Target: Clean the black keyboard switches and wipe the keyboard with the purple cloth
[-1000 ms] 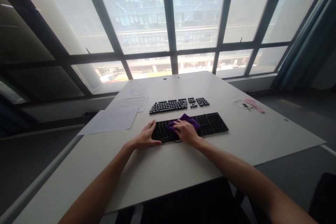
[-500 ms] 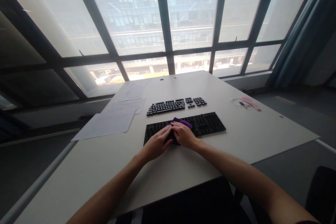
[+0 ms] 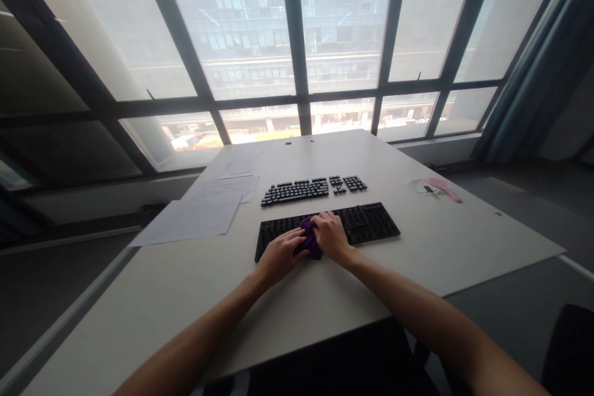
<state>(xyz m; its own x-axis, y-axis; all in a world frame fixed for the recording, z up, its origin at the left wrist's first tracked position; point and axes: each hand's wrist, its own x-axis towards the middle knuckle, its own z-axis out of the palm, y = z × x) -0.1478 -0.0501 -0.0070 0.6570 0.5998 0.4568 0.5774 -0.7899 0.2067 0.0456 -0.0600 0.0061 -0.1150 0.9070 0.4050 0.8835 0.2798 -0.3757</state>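
The purple cloth (image 3: 310, 242) is lying bunched on the near edge of the black keyboard (image 3: 366, 223), and you are pinching it between both hands. Your right hand (image 3: 330, 235) is closing its grip over the cloth's top, while your left hand (image 3: 281, 253) is clamping it from the other side. Loose keycaps (image 3: 297, 190) are sitting in rows just behind, papers (image 3: 195, 216) to the left on the bench (image 3: 464, 235).

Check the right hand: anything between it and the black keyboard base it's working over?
Only the purple cloth. It is bunched under the right hand and lies on the keyboard base. The left hand rests on the base beside the cloth. The loose keycaps lie behind the base, apart from both hands.
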